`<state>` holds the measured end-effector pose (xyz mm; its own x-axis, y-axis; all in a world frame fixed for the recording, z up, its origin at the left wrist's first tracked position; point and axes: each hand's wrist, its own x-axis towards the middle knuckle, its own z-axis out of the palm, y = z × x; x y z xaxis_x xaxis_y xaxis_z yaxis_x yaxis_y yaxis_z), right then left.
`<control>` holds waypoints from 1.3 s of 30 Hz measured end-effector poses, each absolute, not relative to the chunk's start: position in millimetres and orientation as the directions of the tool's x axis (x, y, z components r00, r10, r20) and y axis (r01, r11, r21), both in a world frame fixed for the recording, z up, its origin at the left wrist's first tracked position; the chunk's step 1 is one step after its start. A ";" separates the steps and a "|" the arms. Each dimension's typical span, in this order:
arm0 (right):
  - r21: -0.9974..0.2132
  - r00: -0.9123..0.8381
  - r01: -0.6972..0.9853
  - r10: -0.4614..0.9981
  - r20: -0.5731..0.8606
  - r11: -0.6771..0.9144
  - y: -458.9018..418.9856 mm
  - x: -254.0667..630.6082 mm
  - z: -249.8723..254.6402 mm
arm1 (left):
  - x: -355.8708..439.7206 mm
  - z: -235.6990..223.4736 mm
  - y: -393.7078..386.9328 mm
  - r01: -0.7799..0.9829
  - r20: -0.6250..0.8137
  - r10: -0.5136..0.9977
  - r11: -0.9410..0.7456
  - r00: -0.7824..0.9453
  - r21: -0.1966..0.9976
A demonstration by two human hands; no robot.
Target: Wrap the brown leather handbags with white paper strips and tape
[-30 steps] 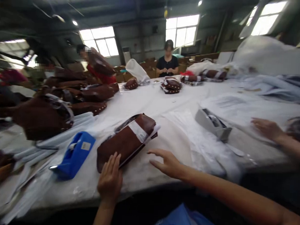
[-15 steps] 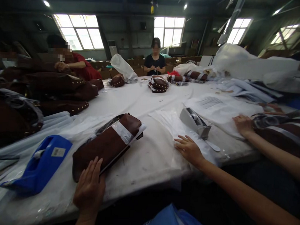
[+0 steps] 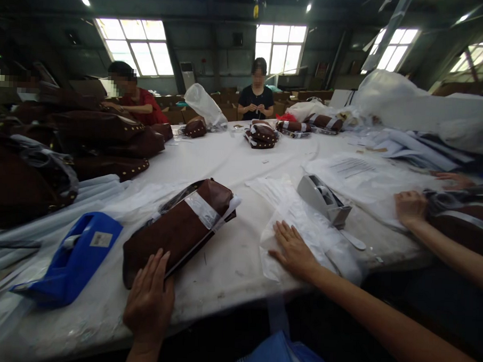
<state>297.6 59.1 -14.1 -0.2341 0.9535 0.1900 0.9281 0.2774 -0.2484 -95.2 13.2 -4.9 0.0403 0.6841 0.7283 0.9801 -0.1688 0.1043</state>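
Brown bag [image 3: 167, 231] is braced under the flat, unclenched left hand [image 3: 151, 292]; plastic film [image 3: 278, 201] is best pressed evenly by the splayed right hand [image 3: 294, 251].

At the left edge, a large dark brown leather bag [image 3: 17, 187] is cut off, as is a brown bag with pale bands [image 3: 453, 228] at the right edge. Below centre, the right hand [image 3: 294, 252] hides part of the translucent white plastic [image 3: 278, 201]. The pale rectangular label [image 3: 101, 239], lower left, is too blurred to read; what the black-shirted person [image 3: 265, 99], upper centre, holds is too small to tell.
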 end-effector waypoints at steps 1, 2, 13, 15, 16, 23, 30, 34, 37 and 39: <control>-0.237 -0.278 0.923 0.951 0.137 0.304 61.5 291.2 -16.6 | -96.1 -4.0 13.7 0.981 0.731 0.681 -0.162 0.031 0.110; -0.246 -0.331 0.906 0.938 0.099 0.346 64.0 283.9 -16.7 | -97.3 -2.8 14.2 0.981 0.734 0.679 -0.151 0.015 0.120; -0.510 -0.546 0.668 0.823 0.160 0.542 131.2 200.5 -5.2 | -117.7 33.1 27.0 0.914 0.737 0.568 0.070 -0.365 0.399; -0.463 -0.494 0.723 0.852 0.174 0.514 138.2 182.6 -13.1 | -120.3 36.2 27.6 0.898 0.723 0.560 0.091 -0.404 0.431; -0.435 -0.507 0.735 0.847 0.157 0.521 142.2 174.7 -16.1 | -121.3 36.9 27.5 0.890 0.714 0.560 0.100 -0.420 0.444; -0.461 -0.844 0.443 0.531 0.075 0.769 205.8 139.7 -15.3 | -128.6 42.5 29.3 0.864 0.711 0.530 0.091 -0.463 0.495; -0.543 -0.880 0.308 0.450 0.149 0.781 251.1 99.3 -18.5 | -120.4 61.9 49.9 0.821 0.706 0.481 0.055 -0.521 0.568; -0.814 -0.513 0.170 0.755 0.407 0.555 254.8 97.0 -25.0 | -100.6 66.1 59.3 0.908 0.816 0.487 -0.098 -0.312 0.407; -0.865 -0.174 0.125 0.869 0.464 0.486 258.5 131.0 -19.7 | -82.0 57.0 58.9 0.940 0.856 0.513 -0.255 -0.069 0.228; -0.872 0.002 0.099 0.876 0.481 0.479 258.9 169.4 -10.1 | -69.3 45.7 55.4 0.933 0.845 0.531 -0.336 0.073 0.131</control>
<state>169.4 258.9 -10.1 0.0024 0.8765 0.4815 0.0995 0.4789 -0.8722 -69.3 55.4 45.7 0.0729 0.5306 0.8445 0.9326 -0.3364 0.1309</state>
